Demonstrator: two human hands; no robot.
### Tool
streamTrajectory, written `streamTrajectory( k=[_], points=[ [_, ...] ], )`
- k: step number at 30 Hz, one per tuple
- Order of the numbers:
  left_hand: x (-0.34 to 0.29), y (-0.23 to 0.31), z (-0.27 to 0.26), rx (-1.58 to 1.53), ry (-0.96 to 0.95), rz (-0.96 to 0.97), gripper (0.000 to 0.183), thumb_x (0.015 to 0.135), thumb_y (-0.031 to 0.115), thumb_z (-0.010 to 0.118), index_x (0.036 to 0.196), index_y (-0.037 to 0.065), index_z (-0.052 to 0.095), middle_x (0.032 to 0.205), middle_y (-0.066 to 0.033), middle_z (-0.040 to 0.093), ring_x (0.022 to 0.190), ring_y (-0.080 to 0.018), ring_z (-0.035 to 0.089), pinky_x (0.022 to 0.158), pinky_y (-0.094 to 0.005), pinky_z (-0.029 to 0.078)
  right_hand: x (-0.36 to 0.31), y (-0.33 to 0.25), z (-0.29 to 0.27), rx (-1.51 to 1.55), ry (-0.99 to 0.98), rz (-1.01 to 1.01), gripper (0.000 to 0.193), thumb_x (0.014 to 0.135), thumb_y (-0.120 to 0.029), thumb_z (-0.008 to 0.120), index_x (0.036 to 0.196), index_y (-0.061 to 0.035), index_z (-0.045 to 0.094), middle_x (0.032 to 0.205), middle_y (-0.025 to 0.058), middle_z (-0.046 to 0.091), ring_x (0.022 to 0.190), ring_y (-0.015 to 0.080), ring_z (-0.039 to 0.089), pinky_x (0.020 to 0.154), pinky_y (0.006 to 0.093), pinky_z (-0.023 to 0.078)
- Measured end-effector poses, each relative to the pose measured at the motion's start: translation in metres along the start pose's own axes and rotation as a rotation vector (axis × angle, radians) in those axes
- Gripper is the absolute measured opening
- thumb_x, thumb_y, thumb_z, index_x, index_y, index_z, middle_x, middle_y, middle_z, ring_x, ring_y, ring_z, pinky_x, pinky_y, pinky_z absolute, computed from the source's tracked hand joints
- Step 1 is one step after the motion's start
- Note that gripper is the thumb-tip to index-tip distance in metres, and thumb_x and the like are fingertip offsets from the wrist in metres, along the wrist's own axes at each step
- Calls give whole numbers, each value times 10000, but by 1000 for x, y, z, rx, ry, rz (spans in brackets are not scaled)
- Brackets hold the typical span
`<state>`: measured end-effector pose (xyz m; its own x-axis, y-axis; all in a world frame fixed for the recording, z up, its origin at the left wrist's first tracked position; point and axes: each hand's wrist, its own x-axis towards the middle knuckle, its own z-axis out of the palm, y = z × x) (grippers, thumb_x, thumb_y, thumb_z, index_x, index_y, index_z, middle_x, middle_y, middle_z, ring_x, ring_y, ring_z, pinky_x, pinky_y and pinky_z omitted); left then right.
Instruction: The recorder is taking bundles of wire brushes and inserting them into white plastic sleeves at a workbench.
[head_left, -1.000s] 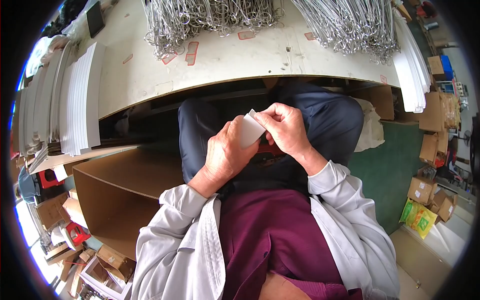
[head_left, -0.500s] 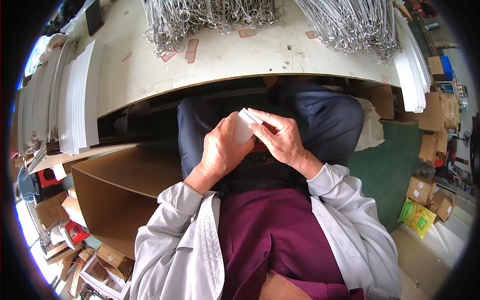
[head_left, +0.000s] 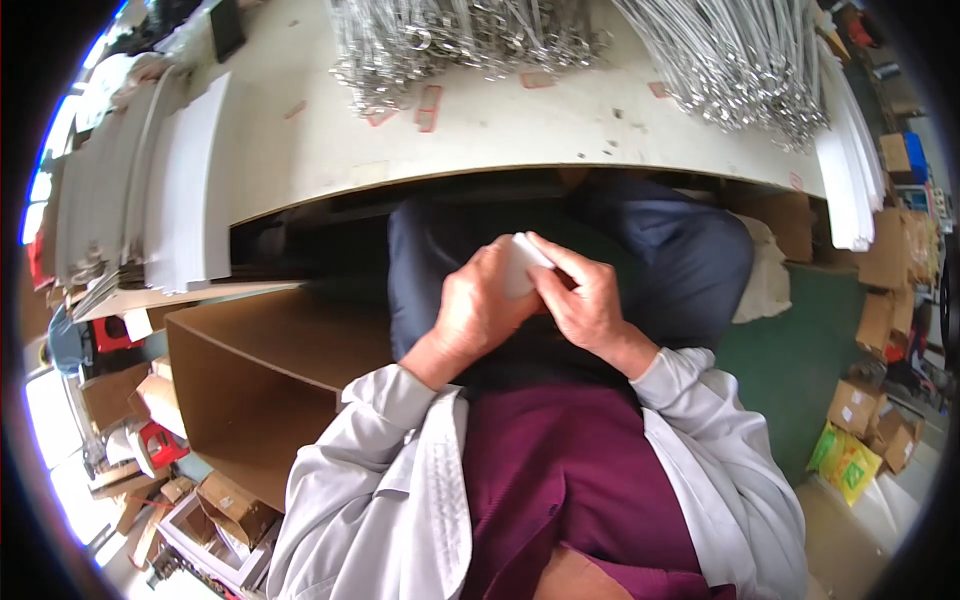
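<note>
Above my lap, in front of the dark trousers, I hold a small white rectangular piece, like a thin stack of cards or a flat little box; which of these I cannot tell. My left hand wraps round its left side and lower end, thumb across the bottom. From the other side, my right hand pinches it, with the forefinger along the top edge and the thumb on the face. Its underside and the remaining fingers are hidden.
A pale worktable curves across ahead. On it lie bundles of silvery looped wires, more wires, and upright white sheets at left. White strips overhang its right end. An open cardboard box stands left of my legs.
The whole view has shifted, so the scene sits farther right and a little lower. Both hands keep hold of the white piece, and the right fingers are slightly changed in position.
</note>
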<state>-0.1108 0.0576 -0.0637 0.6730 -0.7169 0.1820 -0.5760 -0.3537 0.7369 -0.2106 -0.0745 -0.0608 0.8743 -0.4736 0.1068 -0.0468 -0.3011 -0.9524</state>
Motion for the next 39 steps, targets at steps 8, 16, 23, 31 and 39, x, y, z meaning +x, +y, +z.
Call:
streamTrajectory(
  k=[8,16,23,31,39],
  points=[
    [0,10,-54,61,-188,-83,640,785,223,813,1308,-14,531,1150,-246,669,994,-425,691,818,-463,592,37,-19,-25,282,-8,219,284,989,-73,661,1250,40,660,931,36,728,780,35,615,686,208,513],
    [35,-17,-157,471,148,-142,524,794,283,814,1185,37,566,898,-213,726,852,-406,722,742,-459,588,101,-16,-67,-413,262,-438,167,912,-93,735,1049,-2,712,981,119,717,777,226,701,637,304,562],
    [136,-95,-213,739,231,-282,542,824,439,757,1032,-55,679,897,-265,732,915,-427,720,852,-495,558,134,14,-66,-541,297,-383,65,872,-84,710,916,-38,699,981,113,713,887,322,687,778,406,558],
    [192,-77,-203,690,278,-62,407,911,407,701,971,5,701,816,-238,708,820,-398,712,756,-473,553,128,11,-65,-561,344,-414,55,839,-79,709,889,-56,705,964,92,708,869,298,683,779,394,557],
    [210,-18,-136,553,90,324,273,865,259,735,836,19,608,776,-170,663,742,-368,691,694,-483,551,130,14,-64,-525,361,-416,61,832,-99,699,879,-62,707,962,78,708,861,288,677,776,393,558]
  ],
)
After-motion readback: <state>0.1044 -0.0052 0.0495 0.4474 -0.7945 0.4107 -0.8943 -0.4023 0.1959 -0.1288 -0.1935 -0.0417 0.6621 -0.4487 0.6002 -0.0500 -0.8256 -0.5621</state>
